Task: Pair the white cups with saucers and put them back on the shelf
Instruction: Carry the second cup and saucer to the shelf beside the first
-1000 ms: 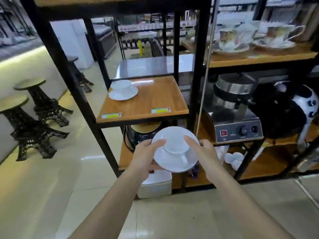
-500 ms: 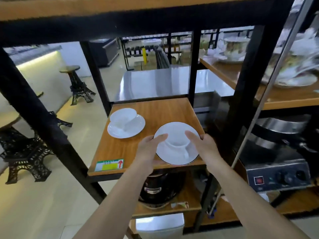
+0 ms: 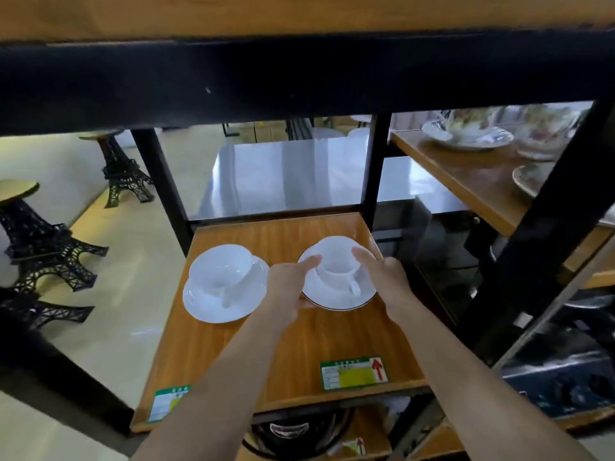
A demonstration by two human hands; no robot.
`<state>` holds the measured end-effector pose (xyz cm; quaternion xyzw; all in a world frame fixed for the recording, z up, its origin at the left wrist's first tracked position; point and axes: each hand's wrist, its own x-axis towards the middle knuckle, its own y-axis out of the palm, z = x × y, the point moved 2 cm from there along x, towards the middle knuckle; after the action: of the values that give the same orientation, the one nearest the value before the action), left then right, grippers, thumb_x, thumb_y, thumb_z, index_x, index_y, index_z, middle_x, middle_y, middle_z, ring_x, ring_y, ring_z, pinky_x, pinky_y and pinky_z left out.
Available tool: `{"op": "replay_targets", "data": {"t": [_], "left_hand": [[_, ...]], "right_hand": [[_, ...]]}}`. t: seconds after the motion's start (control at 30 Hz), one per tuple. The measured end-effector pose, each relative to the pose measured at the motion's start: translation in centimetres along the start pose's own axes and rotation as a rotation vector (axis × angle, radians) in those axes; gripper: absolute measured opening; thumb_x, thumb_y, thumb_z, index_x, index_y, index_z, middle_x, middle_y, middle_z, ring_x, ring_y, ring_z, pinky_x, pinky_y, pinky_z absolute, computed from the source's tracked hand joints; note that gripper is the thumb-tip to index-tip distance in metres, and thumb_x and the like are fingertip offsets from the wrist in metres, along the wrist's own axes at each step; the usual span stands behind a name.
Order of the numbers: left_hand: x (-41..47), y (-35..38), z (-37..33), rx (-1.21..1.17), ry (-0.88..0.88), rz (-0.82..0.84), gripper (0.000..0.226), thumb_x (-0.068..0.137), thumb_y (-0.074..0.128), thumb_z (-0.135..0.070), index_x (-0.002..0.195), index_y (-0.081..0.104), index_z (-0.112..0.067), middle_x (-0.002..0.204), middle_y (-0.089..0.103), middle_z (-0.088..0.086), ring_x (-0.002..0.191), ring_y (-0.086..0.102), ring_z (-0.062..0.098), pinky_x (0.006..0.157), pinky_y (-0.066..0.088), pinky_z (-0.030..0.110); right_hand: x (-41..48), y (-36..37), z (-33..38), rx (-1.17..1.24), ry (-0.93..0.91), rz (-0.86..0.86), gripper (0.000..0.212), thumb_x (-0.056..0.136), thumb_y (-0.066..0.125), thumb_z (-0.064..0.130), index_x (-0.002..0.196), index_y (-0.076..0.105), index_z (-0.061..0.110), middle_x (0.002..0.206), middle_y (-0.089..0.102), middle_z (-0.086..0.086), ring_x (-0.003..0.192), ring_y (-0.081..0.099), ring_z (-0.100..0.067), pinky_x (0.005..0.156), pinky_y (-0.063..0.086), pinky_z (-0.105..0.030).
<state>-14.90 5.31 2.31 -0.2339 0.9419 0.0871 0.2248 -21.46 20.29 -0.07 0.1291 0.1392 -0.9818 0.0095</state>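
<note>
A white cup [image 3: 336,261] stands on a dark-rimmed white saucer [image 3: 336,299] at the back right of the wooden shelf [image 3: 266,354]. My left hand [image 3: 291,289] grips the saucer's left edge, with the thumb below the rim. My right hand [image 3: 382,277] holds its right edge, fingers reaching along the rim beside the cup. I cannot tell whether the saucer rests on the board or hovers just above it. A second white cup [image 3: 223,267] sits on its own plain white saucer [image 3: 213,306] to the left, apart from my hands.
A thick black beam [image 3: 299,81] of the upper shelf hangs close overhead. Black posts [image 3: 377,168] frame the bay. Flowered cups and plates [image 3: 472,134] fill the right-hand shelf. Tower-shaped stools [image 3: 40,247] stand on the floor at left, and a dark appliance [image 3: 565,384] is at lower right.
Both hands carried the cup and saucer up from below the shelf and further back onto the board, beside the first pair. The view moved closer under the upper shelf.
</note>
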Motion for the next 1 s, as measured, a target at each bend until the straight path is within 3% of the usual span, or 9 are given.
{"op": "replay_targets", "data": {"t": [0.17, 0.4, 0.47, 0.53, 0.63, 0.7, 0.8, 0.9, 1.0], "left_hand": [[1.8, 0.6, 0.2, 0.050, 0.034, -0.061, 0.051, 0.076, 0.075, -0.035, 0.115, 0.057, -0.007, 0.097, 0.060, 0.004, 0.093, 0.056, 0.026, 0.064, 0.059, 0.039], [2.8, 0.7, 0.7, 0.150, 0.079, -0.110, 0.041, 0.077, 0.071, -0.042, 0.101, 0.060, -0.011, 0.100, 0.064, 0.007, 0.096, 0.060, 0.027, 0.071, 0.060, 0.041], [2.8, 0.7, 0.5, 0.235, 0.100, -0.112, 0.038, 0.079, 0.066, -0.047, 0.090, 0.061, -0.011, 0.094, 0.063, 0.008, 0.095, 0.061, 0.027, 0.076, 0.059, 0.041], [2.4, 0.7, 0.0, 0.424, 0.189, -0.156, 0.056, 0.084, 0.052, -0.057, 0.106, 0.061, -0.006, 0.101, 0.061, 0.009, 0.101, 0.058, 0.026, 0.085, 0.051, 0.039], [1.0, 0.9, -0.9, 0.412, 0.455, -0.273, 0.061, 0.091, 0.031, -0.060, 0.115, 0.057, -0.010, 0.122, 0.056, 0.003, 0.117, 0.048, 0.022, 0.098, 0.038, 0.040], [0.3, 1.1, -1.0, 0.250, 0.475, -0.204, 0.053, 0.092, 0.027, -0.060, 0.105, 0.060, -0.020, 0.102, 0.055, -0.009, 0.096, 0.052, 0.009, 0.087, 0.035, 0.032], [0.0, 1.5, -0.6, 0.202, 0.372, -0.073, 0.051, 0.092, 0.022, -0.060, 0.082, 0.059, -0.027, 0.083, 0.057, -0.010, 0.079, 0.053, 0.007, 0.081, 0.036, 0.028], [0.4, 1.7, -0.2, 0.189, 0.324, -0.011, 0.066, 0.093, 0.022, -0.059, 0.110, 0.066, -0.013, 0.115, 0.065, 0.004, 0.106, 0.057, 0.018, 0.100, 0.038, 0.035], [0.3, 2.0, -0.3, 0.195, 0.309, 0.015, 0.067, 0.092, 0.024, -0.060, 0.123, 0.060, -0.013, 0.128, 0.061, 0.006, 0.113, 0.055, 0.020, 0.104, 0.037, 0.038]], "right_hand": [[1.7, 0.5, -0.6, 0.026, -0.005, 0.005, 0.071, 0.078, 0.059, 0.057, 0.128, 0.051, 0.007, 0.122, 0.060, -0.011, 0.109, 0.056, -0.026, 0.080, 0.045, -0.032], [2.2, 0.6, -0.9, -0.120, 0.019, 0.048, 0.075, 0.078, 0.052, 0.064, 0.129, 0.050, 0.009, 0.122, 0.059, -0.010, 0.107, 0.056, -0.024, 0.073, 0.041, -0.029], [2.1, 0.4, -0.8, -0.204, 0.012, 0.048, 0.079, 0.078, 0.047, 0.069, 0.129, 0.050, 0.009, 0.125, 0.058, -0.010, 0.109, 0.056, -0.025, 0.076, 0.044, -0.031], [1.7, 0.0, -0.4, -0.304, -0.060, -0.017, 0.078, 0.080, 0.039, 0.071, 0.126, 0.052, 0.009, 0.125, 0.057, -0.011, 0.112, 0.055, -0.027, 0.087, 0.045, -0.038], [0.3, -0.6, 0.7, -0.236, -0.272, -0.094, 0.062, 0.090, 0.029, 0.061, 0.124, 0.056, 0.018, 0.128, 0.058, -0.006, 0.122, 0.048, -0.025, 0.099, 0.026, -0.036], [-0.5, -0.6, 1.0, -0.125, -0.289, -0.061, 0.058, 0.093, 0.026, 0.055, 0.131, 0.052, 0.021, 0.134, 0.055, -0.004, 0.125, 0.043, -0.019, 0.092, 0.019, -0.028], [-0.8, -0.4, 0.5, -0.077, -0.242, -0.011, 0.060, 0.093, 0.023, 0.056, 0.122, 0.059, 0.018, 0.121, 0.061, -0.002, 0.099, 0.045, -0.007, 0.083, 0.023, -0.024], [-0.9, -0.4, 0.1, -0.047, -0.229, 0.023, 0.055, 0.090, 0.026, 0.060, 0.110, 0.062, 0.024, 0.102, 0.059, 0.004, 0.094, 0.048, -0.007, 0.077, 0.037, -0.019], [-0.9, -0.7, -0.2, -0.032, -0.242, 0.027, 0.057, 0.090, 0.028, 0.060, 0.114, 0.063, 0.022, 0.109, 0.063, 0.002, 0.098, 0.051, -0.010, 0.082, 0.038, -0.027]]}}
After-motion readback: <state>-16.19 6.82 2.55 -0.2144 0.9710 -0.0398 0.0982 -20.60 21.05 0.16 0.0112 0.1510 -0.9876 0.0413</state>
